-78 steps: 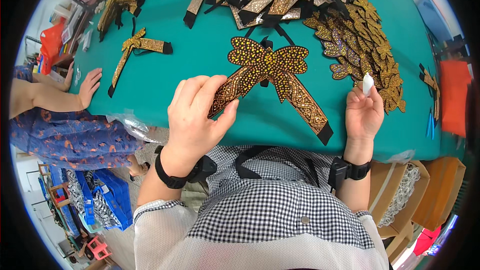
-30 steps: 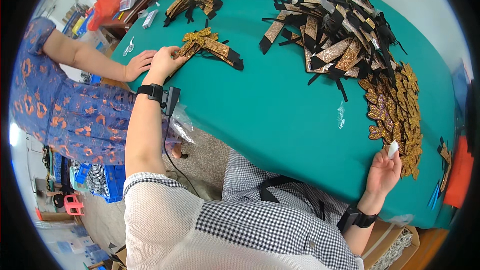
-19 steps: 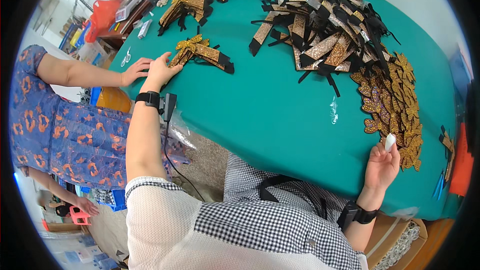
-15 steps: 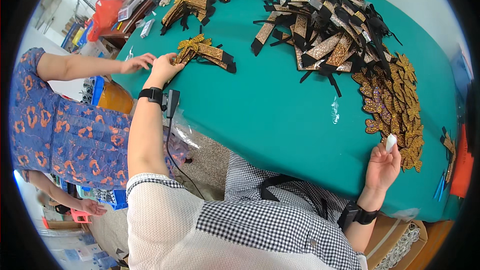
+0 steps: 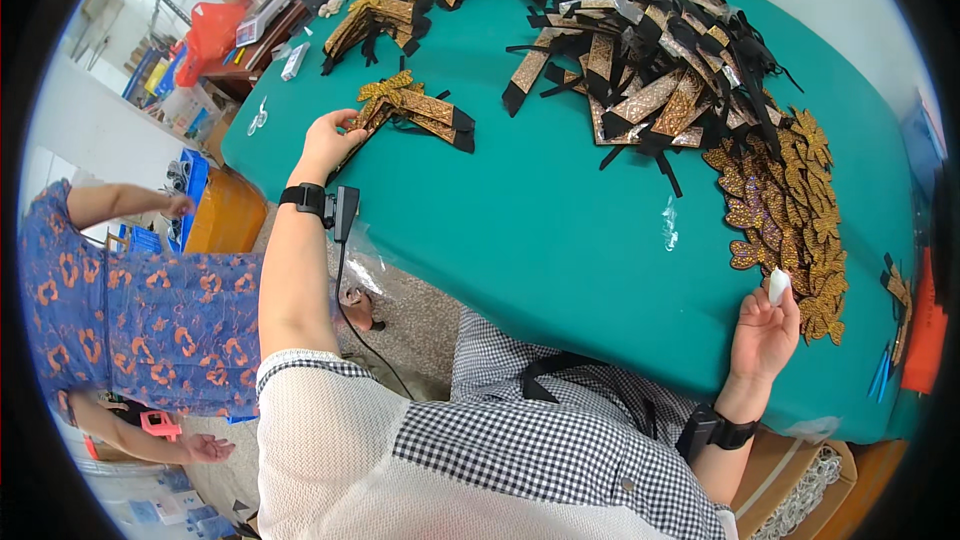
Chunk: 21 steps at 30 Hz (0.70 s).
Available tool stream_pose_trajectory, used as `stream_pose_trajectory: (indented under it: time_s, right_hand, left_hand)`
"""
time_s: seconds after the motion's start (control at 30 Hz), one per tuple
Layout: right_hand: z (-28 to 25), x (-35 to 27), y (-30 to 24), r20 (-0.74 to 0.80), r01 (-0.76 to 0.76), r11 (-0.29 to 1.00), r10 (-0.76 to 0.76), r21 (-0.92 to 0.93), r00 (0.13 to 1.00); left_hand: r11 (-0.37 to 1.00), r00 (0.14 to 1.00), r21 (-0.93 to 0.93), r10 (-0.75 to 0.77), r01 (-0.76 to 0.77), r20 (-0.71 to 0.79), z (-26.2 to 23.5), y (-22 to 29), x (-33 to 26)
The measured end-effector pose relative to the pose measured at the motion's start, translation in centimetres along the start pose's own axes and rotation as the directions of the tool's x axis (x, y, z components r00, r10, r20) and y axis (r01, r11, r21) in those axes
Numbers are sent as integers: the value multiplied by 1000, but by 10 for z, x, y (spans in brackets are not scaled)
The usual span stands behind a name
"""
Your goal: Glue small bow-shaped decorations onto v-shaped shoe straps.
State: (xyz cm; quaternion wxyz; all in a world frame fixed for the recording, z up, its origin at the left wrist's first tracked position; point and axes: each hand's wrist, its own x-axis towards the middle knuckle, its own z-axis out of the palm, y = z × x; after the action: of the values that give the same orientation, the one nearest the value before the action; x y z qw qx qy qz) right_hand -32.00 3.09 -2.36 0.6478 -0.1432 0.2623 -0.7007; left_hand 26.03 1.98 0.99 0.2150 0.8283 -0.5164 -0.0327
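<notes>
My left hand (image 5: 330,145) reaches to the left part of the table. Its thumb and fingers close on the left edge of a small stack of gold glitter strips (image 5: 430,120) with black ends. A gold glitter butterfly-shaped piece (image 5: 390,89) lies on top of that stack. My right hand (image 5: 765,337) rests palm up at the table's right front edge, fingers loosely curled and apart. A white fingertip cover (image 5: 779,287) shows at the tip of one digit. Close beside this hand lies a heap of gold glitter shapes (image 5: 785,210).
A large pile of glitter strips (image 5: 660,70) and finished-looking stacks (image 5: 375,25) cover the far side of the green table (image 5: 480,210). A co-worker in a blue patterned dress (image 5: 150,310) stands at left. An open carton (image 5: 800,485) stands below the right edge.
The co-worker's hand has drawn back from the table beside my left hand, and the co-worker has shifted. My left hand stays at the stack; my right hand has hardly moved.
</notes>
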Motion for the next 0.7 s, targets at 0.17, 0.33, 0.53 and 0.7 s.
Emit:
stream_pose_trajectory:
  time_s: [0.17, 0.33, 0.53, 0.7]
  right_hand:
    - [5, -2, 0, -14, 1, 1000, -1, -9, 1000]
    - [4, -1, -1, 43, -5, 1000, 4, 23, 999]
    - [2, -2, 1, 31, -4, 999, 3, 39, 999]
    - [6, -2, 1, -8, 9, 999, -9, 38, 1000]
  left_hand:
    - [999, 999, -43, -22, 24, 36, -2, -2, -1]
    - [1000, 1000, -8, -7, 8, 25, 0, 1, -1]
    - [999, 998, 38, -31, 29, 53, -7, 7, -6]
    - [944, 1000, 328, -15, 15, -2, -12, 35, -7]
